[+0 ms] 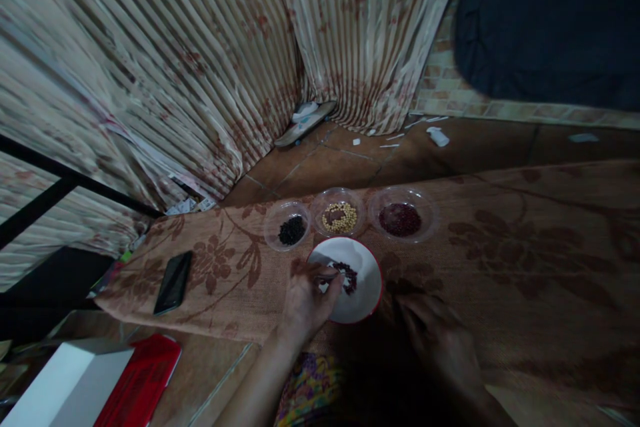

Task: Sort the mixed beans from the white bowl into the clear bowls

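A white bowl with a red rim (369, 297) stands on the patterned cloth, with a small heap of dark red beans (351, 278) in it. My left hand (311, 297) reaches over the bowl's left side, thumb and fingertips pressed together at the beans; what the pinch holds is too small to make out. Right of the bowl, my right hand (440, 330) hovers low over or rests on the cloth in deep shadow, its fingers loosely bent and apart, with nothing visible in them. Behind the bowl are clear tubs of black beans (291, 230), yellow soybeans (345, 219) and red beans (400, 219).
A dark phone (173, 282) lies on the cloth (240, 300) at left. Below it, a white box (75, 380) and a red packet (145, 380) are near the floor. Striped curtains (200, 67) hang beyond, and scraps and a white bottle (438, 137) lie on the tiles.
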`<state>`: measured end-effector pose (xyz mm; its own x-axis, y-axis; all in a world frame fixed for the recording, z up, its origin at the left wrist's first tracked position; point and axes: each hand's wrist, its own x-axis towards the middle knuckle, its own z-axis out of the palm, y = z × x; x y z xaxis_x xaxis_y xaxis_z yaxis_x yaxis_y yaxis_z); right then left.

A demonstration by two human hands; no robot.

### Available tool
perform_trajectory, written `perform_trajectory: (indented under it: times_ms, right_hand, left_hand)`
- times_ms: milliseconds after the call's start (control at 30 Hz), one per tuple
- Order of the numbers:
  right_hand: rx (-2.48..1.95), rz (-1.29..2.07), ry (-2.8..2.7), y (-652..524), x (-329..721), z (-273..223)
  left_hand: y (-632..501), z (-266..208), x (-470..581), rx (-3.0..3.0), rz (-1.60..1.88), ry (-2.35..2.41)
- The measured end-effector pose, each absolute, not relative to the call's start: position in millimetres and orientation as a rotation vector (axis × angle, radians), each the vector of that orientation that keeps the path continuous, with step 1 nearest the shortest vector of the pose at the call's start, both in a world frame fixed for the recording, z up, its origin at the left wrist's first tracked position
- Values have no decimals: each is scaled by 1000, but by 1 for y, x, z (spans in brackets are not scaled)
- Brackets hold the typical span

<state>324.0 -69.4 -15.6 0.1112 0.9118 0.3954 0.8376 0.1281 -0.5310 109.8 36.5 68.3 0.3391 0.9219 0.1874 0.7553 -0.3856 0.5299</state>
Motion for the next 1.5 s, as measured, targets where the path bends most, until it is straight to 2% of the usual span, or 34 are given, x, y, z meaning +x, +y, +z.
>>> perform_trajectory:
  times_ms: [1500]
  right_hand:
    - [-1698, 179, -1708, -69, 324, -16]
  left_hand:
    - [42, 57, 113, 2054, 751, 1547]
